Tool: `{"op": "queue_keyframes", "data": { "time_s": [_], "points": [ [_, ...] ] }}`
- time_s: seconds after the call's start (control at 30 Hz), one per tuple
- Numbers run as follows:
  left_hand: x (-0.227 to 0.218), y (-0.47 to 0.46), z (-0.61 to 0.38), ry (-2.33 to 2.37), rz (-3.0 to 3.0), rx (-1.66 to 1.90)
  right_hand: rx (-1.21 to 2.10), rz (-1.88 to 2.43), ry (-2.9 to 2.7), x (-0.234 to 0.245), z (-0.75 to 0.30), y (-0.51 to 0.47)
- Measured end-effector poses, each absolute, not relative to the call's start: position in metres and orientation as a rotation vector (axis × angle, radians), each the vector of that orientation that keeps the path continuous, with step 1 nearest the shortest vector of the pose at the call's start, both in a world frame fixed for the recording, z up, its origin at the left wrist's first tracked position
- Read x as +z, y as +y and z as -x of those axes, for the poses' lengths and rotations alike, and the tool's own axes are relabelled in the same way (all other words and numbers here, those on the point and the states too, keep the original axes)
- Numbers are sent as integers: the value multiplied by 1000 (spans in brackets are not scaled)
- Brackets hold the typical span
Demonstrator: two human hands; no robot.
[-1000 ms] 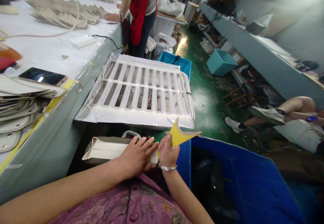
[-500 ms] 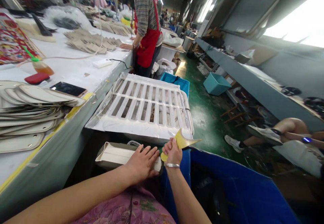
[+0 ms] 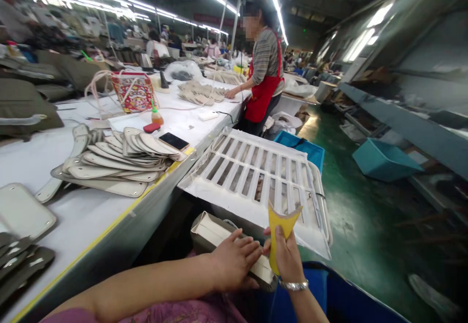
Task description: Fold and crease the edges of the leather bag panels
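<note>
My left hand [image 3: 237,260] lies with fingers stretched out across the cream face of a boxy, dark-edged piece [image 3: 212,231] on my lap, perhaps a bag body; its underside is hidden. To the right of it, my right hand [image 3: 287,257] is wrapped round a flat yellow piece [image 3: 281,218] with a concave, two-pointed upper end. The yellow piece stands upright, its lower end close to the right end of the boxy piece. A silver bracelet circles my right wrist.
A white slatted rack [image 3: 252,167] stands ahead. On the table at left are stacked cream panels [image 3: 113,167], a phone [image 3: 174,141] and a glue bottle [image 3: 157,117]. A blue bin [image 3: 303,284] sits at my right. A co-worker in a red apron [image 3: 263,94] stands beyond.
The view has swung left, showing more of the table. My right hand has turned the yellow piece from slanting rightward to upright. My left hand stays on the boxy piece.
</note>
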State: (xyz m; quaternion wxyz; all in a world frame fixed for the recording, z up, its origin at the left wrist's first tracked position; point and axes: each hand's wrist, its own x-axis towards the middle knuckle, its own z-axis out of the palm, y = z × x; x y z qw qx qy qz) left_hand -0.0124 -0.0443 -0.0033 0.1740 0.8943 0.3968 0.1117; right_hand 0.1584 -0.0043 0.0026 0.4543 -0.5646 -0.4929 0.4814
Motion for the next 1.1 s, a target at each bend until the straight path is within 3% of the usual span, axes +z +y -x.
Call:
{"op": "queue_keyframes", "data": {
  "time_s": [0.13, 0.23, 0.37, 0.57, 0.8, 1.1],
  "points": [
    [-7, -58, 99, 1570, -1936, 928, 1417, 1489, -1709, 35, -149, 4],
    [-27, -52, 137, 1429, -1254, 1155, 1526, 1439, -2267, 44, -134, 28],
    [-51, -35, 130, 1188, -1064, 1149, 1067, 1512, -2847, 33, -109, 62],
    [-58, -34, 111, 1053, -987, 1194, 355, 1508, -3009, 10, -58, 72],
    [-62, -42, 115, 1182, -904, 1129, 230, 1078, -3018, -2, -12, 89],
    [-59, -42, 108, 984, -276, 1108, 261, 288, -3081, -6, 11, 111]
  ]
}}
